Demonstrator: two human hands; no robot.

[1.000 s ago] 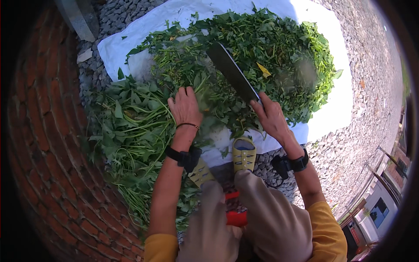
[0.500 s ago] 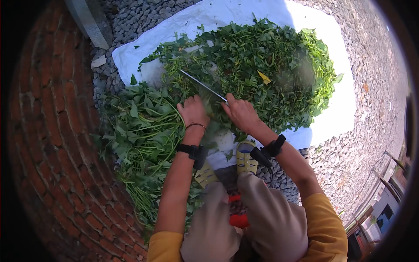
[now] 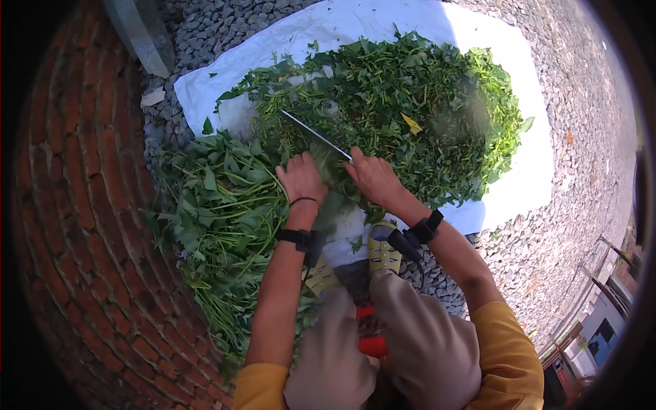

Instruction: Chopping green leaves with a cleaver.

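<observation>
Green leafy stems (image 3: 225, 219) lie bunched at centre-left under the left hand (image 3: 301, 179), fingers curled pressing them down, while the right hand (image 3: 372, 176), fingers wrapped around the handle, holds the knife (image 3: 316, 135), its blade running up-left just beside the left fingertips.

No packages, labels, signs or screens show anywhere in this view.
</observation>
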